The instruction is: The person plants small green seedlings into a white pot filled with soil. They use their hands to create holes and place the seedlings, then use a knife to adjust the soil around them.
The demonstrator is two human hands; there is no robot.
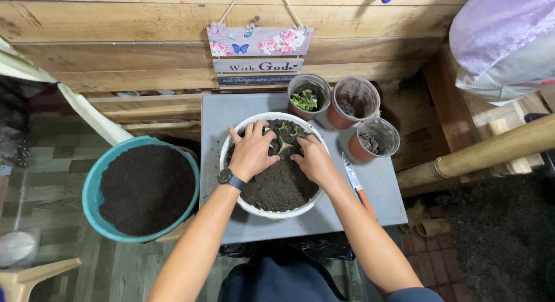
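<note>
A white round basin (pixel 263 208) full of dark soil sits on a grey table (pixel 384 195). My left hand (pixel 252 150), with a dark watch on the wrist, lies flat on the soil at the basin's far left, fingers spread. My right hand (pixel 313 158) presses the soil just right of it. Between and beyond the two hands stand small green seedlings (pixel 282 130) in the soil. Neither hand grips anything that I can see.
A teal tub (pixel 91 189) of dark soil stands left of the table. Three small pots (pixel 353 101) stand at the table's back right, one with a green plant. A knife (pixel 356 183) with an orange handle lies right of the basin. A decorated sign (pixel 258 56) hangs on the wooden wall.
</note>
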